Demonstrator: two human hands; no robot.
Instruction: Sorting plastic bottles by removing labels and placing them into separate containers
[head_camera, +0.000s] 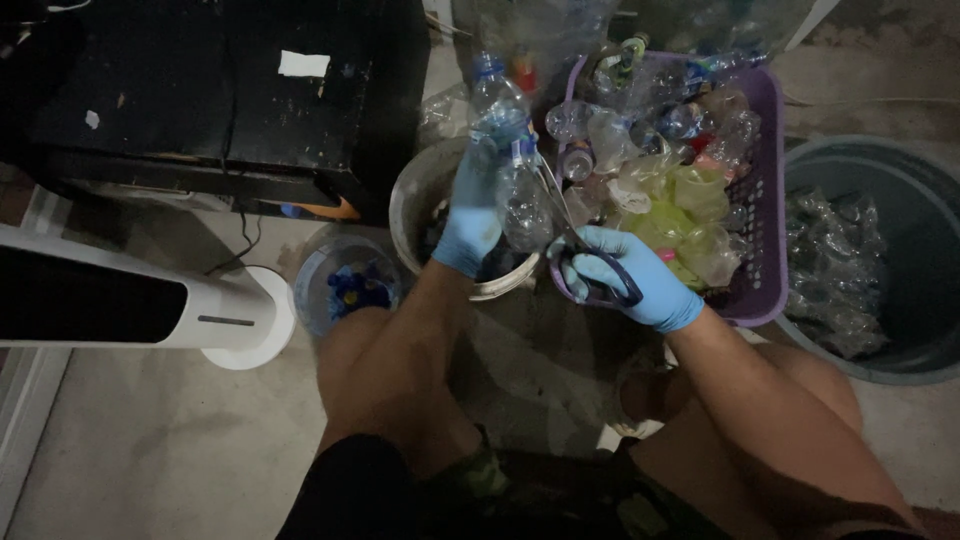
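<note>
**Blue Gloves, a Bottle and Scissors**

Far left of the hands sits a small tub of blue caps (352, 285). The left hand (470, 215), in a blue glove, is wrapped tight around a clear plastic bottle (505, 150), holding it up over a pale bucket (440, 190). Just to its right, the right hand (625, 275) is closed on the handles of the scissors (575, 240). The blades point up and touch the bottle. Behind that hand is a purple basket (765, 200) full of bottles. Farther right stands a big grey bin (900, 180).
</note>
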